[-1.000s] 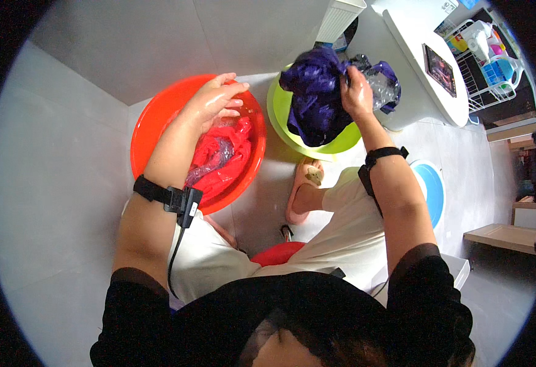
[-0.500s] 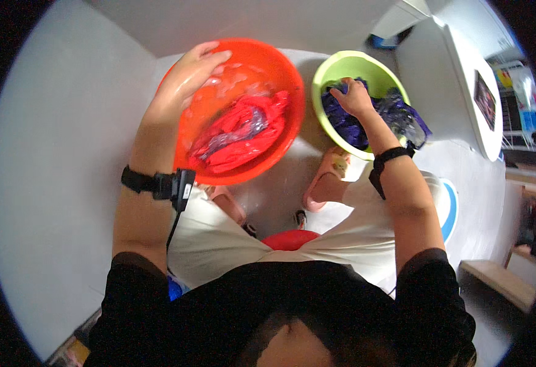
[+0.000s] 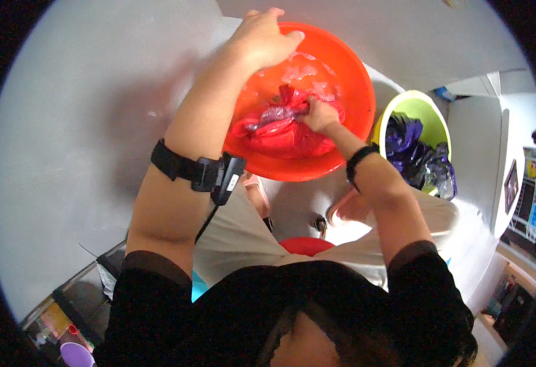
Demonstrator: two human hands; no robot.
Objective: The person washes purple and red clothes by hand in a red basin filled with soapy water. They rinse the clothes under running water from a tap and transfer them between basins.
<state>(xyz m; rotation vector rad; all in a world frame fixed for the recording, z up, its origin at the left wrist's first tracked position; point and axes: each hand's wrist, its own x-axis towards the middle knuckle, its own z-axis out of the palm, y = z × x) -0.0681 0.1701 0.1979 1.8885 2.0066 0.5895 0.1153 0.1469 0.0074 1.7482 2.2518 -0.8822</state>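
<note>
A large orange-red basin [image 3: 358,92] holds water and suds, with a bunched, shiny wet red cloth [image 3: 277,136] lying in it. Into this cloth my right hand [image 3: 322,115] reaches, its fingers closed on the right part of the bunch. My left hand [image 3: 265,40] is at the basin's far left rim, fingers apart and nothing visible in them; whether it touches the rim I cannot tell. To the right stands a yellow-green tub [image 3: 424,105] with dark purple, glossy crumpled material [image 3: 405,137] in it, part of which hangs over the near rim.
A grey wall [image 3: 84,122] rises close on the left, another behind the basin. My feet in pink slippers [image 3: 348,207] are below the basin, and a red seat edge [image 3: 306,246] shows between my legs. A white-framed shelf [image 3: 528,196] stands far right; a purple container [image 3: 77,355] is lower left.
My right hand has left the purple material in the green tub and moved left onto the red cloth. My left hand stays near the basin's far left rim. The view has shifted.
</note>
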